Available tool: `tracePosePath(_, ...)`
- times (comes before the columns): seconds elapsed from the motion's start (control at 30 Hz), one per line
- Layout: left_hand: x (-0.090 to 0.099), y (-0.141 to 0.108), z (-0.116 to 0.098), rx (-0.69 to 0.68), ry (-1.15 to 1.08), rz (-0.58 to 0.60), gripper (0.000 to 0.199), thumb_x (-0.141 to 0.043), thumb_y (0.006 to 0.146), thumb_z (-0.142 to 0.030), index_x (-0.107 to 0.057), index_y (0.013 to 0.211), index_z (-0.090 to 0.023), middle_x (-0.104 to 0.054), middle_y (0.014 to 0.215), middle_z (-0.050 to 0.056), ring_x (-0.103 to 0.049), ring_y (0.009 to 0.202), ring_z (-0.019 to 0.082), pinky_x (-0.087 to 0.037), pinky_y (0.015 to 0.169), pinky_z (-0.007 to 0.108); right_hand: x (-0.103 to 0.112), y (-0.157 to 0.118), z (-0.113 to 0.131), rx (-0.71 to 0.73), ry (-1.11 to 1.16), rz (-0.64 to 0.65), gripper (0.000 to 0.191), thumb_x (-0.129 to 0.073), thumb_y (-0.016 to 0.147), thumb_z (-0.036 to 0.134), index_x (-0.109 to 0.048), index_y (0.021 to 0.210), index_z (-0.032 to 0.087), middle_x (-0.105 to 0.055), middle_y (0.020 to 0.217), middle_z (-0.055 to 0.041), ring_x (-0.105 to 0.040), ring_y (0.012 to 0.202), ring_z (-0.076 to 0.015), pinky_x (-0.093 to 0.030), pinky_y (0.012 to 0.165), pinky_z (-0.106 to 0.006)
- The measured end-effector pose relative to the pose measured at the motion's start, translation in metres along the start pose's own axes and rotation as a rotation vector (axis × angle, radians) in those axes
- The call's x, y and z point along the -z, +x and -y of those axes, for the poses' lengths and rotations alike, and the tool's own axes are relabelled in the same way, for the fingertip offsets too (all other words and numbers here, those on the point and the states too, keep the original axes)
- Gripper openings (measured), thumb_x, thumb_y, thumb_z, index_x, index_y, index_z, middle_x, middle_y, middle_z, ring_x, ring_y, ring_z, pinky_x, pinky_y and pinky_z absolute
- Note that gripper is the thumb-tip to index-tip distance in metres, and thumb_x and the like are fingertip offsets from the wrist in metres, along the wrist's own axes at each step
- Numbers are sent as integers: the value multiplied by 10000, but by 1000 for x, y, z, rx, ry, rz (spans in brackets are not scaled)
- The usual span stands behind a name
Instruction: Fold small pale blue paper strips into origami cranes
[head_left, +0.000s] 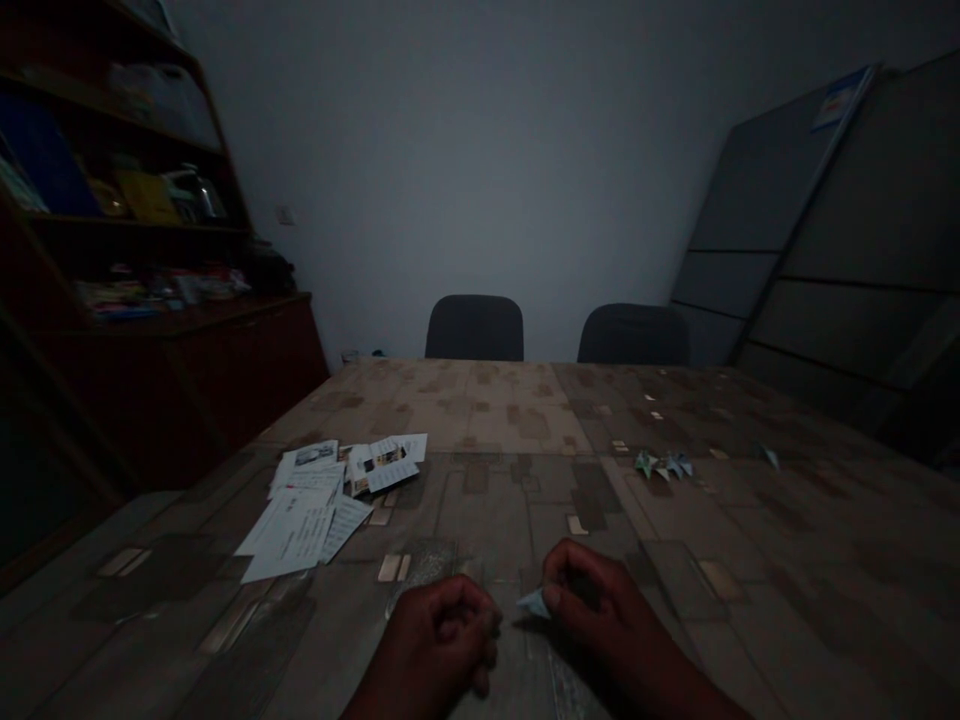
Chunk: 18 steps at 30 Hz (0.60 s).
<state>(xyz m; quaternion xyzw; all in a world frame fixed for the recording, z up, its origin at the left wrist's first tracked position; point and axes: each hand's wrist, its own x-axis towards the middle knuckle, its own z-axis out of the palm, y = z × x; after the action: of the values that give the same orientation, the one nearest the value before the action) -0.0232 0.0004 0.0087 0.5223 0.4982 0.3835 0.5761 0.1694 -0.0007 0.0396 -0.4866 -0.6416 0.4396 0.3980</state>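
Note:
A small, pale, folded piece of paper (pixel 534 603) with a pointed tip is pinched between the thumb and fingers of my right hand (pixel 604 605), low over the table. To its left is my left hand (pixel 442 640), its fingers curled in and the thumb against them. Nothing shows in that hand, and a small gap separates it from the folded paper. Further off on the right sits a small cluster of folded paper pieces (pixel 664 465), shaped with points. Another folded piece (pixel 771 458) lies apart from them, further right.
Loose printed sheets (pixel 292 530) and smaller paper cuttings (pixel 386 462) lie on the left of the patterned tablecloth (pixel 480 520). Two dark chairs (pixel 475 328) stand beyond the far edge. A loaded shelf cabinet (pixel 247 350) is at the left, grey panels (pixel 739 200) at the right. The room is dim.

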Motion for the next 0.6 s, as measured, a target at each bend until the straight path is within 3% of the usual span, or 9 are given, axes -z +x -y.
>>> tracePosePath(0.17, -1, -3, 5, -159, 171, 72, 217, -654, 753, -331, -750, 747, -136, -602, 586, 0, -532, 539, 133, -368, 510, 223, -3, -3, 0, -17, 15, 70, 85, -543, 722, 245, -497, 666, 202, -458, 624, 33, -416, 603, -138, -316, 525, -228)
tracePosePath(0.27, -3, -1, 10, -90, 134, 75, 222, -676, 720, -348, -706, 660, -136, -605, 536, 7, -525, 475, 135, -369, 469, 225, -8, -4, -2, -9, 34, 100, 70, -562, 714, 231, -519, 670, 196, -470, 623, 33, -422, 598, -133, -320, 520, -221)
tracePosePath(0.37, -6, 0, 9, -26, 35, 19, 245, -688, 694, -373, -620, 608, -154, -596, 508, 4, -514, 422, 128, -386, 442, 229, -12, -3, -7, 8, 55, 94, 152, -578, 772, 321, -578, 720, 178, -507, 644, 17, -444, 622, -143, -338, 538, -229)
tracePosePath(0.5, -8, -1, 7, -25, 56, -66, 246, -671, 687, -363, -545, 582, -180, -562, 502, -12, -503, 433, 127, -391, 453, 236, -17, -3, -16, 41, -10, 79, 136, -621, 749, 304, -580, 711, 180, -503, 642, 25, -451, 624, -144, -347, 567, -240)
tracePosePath(0.6, -9, -5, 6, -61, 149, -55, 227, -625, 708, -354, -542, 583, -184, -545, 509, -15, -481, 464, 131, -356, 462, 235, -18, -5, -19, 81, -96, 42, 122, -607, 744, 244, -523, 668, 198, -463, 642, 41, -447, 628, -141, -349, 602, -247)
